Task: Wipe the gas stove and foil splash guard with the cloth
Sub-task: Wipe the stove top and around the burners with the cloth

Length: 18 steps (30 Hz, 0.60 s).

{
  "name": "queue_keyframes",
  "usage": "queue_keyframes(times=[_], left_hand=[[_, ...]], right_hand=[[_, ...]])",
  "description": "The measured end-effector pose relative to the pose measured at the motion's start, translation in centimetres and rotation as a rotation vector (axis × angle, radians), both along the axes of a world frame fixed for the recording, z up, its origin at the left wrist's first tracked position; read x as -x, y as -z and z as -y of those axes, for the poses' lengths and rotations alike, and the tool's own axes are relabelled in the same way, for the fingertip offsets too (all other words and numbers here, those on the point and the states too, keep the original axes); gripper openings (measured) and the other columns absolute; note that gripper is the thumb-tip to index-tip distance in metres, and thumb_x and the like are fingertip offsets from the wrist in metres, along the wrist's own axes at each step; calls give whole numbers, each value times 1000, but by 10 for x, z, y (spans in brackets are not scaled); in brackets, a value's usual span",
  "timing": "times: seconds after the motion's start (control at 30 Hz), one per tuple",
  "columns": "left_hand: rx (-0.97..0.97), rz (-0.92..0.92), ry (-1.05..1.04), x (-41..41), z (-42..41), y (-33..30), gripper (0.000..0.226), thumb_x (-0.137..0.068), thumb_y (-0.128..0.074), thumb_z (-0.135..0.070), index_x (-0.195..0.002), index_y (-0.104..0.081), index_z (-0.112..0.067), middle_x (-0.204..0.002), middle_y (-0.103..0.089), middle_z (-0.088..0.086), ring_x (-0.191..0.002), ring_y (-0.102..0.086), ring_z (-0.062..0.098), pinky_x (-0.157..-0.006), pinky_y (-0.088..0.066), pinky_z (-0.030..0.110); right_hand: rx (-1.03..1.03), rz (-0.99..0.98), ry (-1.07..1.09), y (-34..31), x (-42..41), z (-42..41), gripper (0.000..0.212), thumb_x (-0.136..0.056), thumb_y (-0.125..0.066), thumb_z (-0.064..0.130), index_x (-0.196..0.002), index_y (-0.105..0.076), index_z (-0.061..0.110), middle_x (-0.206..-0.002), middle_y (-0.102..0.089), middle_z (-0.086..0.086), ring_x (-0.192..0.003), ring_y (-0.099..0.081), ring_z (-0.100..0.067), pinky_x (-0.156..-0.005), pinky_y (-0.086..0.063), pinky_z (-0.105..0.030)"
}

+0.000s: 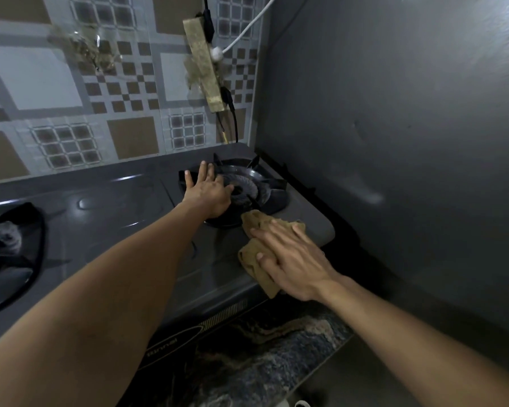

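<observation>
A dark grey gas stove (124, 201) runs across the counter. My left hand (209, 192) lies flat on the left side of the right burner's black pan support (272, 193), fingers straight. A crumpled tan cloth (254, 224) sits on the stove's front right corner. My right hand (291, 257) presses on it with spread, straight fingers and covers much of it. The grey foil splash guard (394, 127) stands upright along the stove's right side, dented in places.
A second burner with its black pan support (9, 254) sits at the far left. Patterned tiles (71, 113) cover the back wall, with a taped-up strip and cables (209, 63) hanging above the right burner. A dark marbled counter edge (262, 356) lies in front.
</observation>
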<state>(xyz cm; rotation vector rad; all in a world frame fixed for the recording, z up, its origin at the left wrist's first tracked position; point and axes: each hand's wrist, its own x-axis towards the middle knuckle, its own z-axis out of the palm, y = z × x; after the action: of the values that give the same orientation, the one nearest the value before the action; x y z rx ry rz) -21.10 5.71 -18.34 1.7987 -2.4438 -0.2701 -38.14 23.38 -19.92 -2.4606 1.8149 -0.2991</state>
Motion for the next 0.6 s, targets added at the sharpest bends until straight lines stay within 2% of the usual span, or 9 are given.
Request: queue_keyframes(times=[0.17, 0.27, 0.37, 0.47, 0.6], left_hand=[[-31, -37, 4, 0, -5, -4, 61, -102, -20, -45, -153, -19, -11, -162, 9, 10, -147, 20, 24, -116, 12, 55], [-56, -146, 9, -6, -14, -11, 65, -101, -20, -52, -154, -15, -14, -162, 11, 8, -147, 19, 21, -116, 13, 53], [24, -162, 16, -29, -24, -16, 66, -100, -18, -53, -153, -19, -13, -163, 5, 7, -149, 11, 21, -117, 13, 53], [99, -120, -37, -73, -32, -22, 64, -101, -19, -52, -152, -25, -12, -163, -1, 7, -150, 5, 21, -117, 10, 53], [134, -51, -194, -145, -44, -23, 62, -102, -20, -47, -149, -30, -8, -162, -8, 9, -150, 0, 22, -118, 6, 54]], right_hand=[[111, -16, 147, 3, -8, 5, 61, -89, -21, 42, -138, -45, 15, -147, -44, -7, -142, -30, -23, -116, -18, -47], [107, 19, -20, 7, -32, -8, 55, -91, -30, 37, -138, -47, 15, -144, -47, -8, -136, -38, -29, -113, -25, -48], [97, 33, -143, 4, -63, -12, 54, -94, -33, 42, -138, -48, 15, -142, -49, -11, -133, -40, -33, -113, -26, -46], [43, 43, -168, -2, -78, -5, 62, -94, -30, 51, -142, -44, 14, -147, -44, -13, -138, -34, -35, -114, -23, -45], [-12, -66, -229, -6, -89, 4, 65, -98, -22, 52, -152, -24, 16, -160, -21, -10, -147, -15, -30, -120, -9, -39]])
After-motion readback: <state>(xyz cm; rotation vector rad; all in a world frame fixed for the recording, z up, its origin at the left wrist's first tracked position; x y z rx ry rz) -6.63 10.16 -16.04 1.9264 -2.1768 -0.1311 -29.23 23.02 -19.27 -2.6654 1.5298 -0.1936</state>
